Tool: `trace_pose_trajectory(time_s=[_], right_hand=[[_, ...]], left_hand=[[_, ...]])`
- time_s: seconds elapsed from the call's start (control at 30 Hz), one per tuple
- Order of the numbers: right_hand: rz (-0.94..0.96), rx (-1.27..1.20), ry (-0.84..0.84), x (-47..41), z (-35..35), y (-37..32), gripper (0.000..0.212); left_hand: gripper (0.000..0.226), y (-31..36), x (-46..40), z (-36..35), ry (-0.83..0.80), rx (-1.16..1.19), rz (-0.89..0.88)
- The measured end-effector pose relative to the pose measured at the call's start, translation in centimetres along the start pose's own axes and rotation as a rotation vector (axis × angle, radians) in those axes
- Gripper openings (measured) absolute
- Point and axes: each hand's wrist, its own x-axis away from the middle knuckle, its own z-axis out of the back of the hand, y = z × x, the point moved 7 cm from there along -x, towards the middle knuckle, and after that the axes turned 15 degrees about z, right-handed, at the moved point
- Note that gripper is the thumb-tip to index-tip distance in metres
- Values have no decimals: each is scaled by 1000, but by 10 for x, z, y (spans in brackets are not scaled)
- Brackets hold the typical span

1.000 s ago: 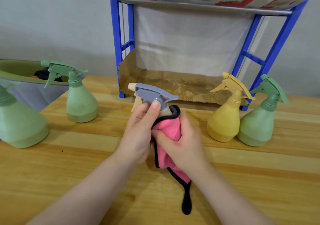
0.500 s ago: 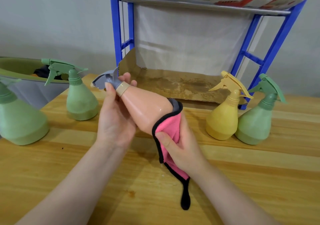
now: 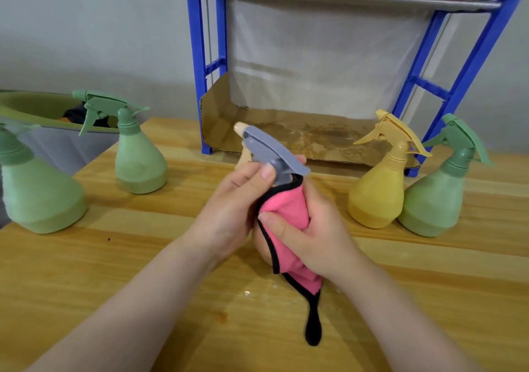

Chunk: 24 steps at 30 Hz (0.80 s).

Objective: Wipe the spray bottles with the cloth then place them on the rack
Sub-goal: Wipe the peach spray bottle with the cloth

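Mid-bench, both hands work on one spray bottle (image 3: 259, 250) with a peach body and a grey trigger head (image 3: 272, 151), held upright just above the wooden bench (image 3: 114, 271). Left hand (image 3: 232, 208) grips the neck just under the head, thumb laid against the grey plastic, fingers curled round. Right hand (image 3: 310, 232) clasps a pink cloth (image 3: 286, 214) with black edging around the bottle's body, thumb pressing the cloth from the front; most of the body is hidden under the cloth and fingers. A black-edged tail of the cloth hangs down to the bench surface. Toward the left edge stand two green spray bottles: a large one (image 3: 40, 191) at the very edge, partly cut off, and a smaller one (image 3: 137, 154) further back. Toward the right edge, a yellow spray bottle (image 3: 378, 191) and another green spray bottle (image 3: 435, 197) stand just beside each other, bodies touching or nearly so. At the back edge stands the blue-framed rack (image 3: 200, 65), its lower level lined with stained cardboard (image 3: 315, 134). A green-rimmed grey bin (image 3: 37, 131) sits off the bench's back-left corner, contents unclear.
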Motion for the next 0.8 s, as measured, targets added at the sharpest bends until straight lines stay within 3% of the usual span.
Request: trace_pose_trajectory(time_s=[0.13, 0.23, 0.37, 0.43, 0.53, 0.6, 0.8], right_hand=[[-18, -34, 17, 0, 3, 0, 40], [-20, -27, 68, -1, 4, -1, 25], [-72, 29, 181, 1, 12, 2, 28], [-85, 53, 244, 3, 19, 3, 14], [-93, 160, 354, 6, 28, 5, 16], [-90, 271, 344, 7, 27, 4, 28], [8, 503, 248, 2, 13, -5, 30]], left_hand=[[29, -5, 0, -8, -88, -35, -3], [29, -7, -1, -8, -70, -70, -40], [38, -11, -2, -10, -66, -111, -56], [45, -13, -3, -11, -30, -156, -47], [46, -18, -4, -6, 77, -162, -38], [39, -18, -2, -13, 74, -204, -87], [42, -19, 3, -22, 101, -77, -134]])
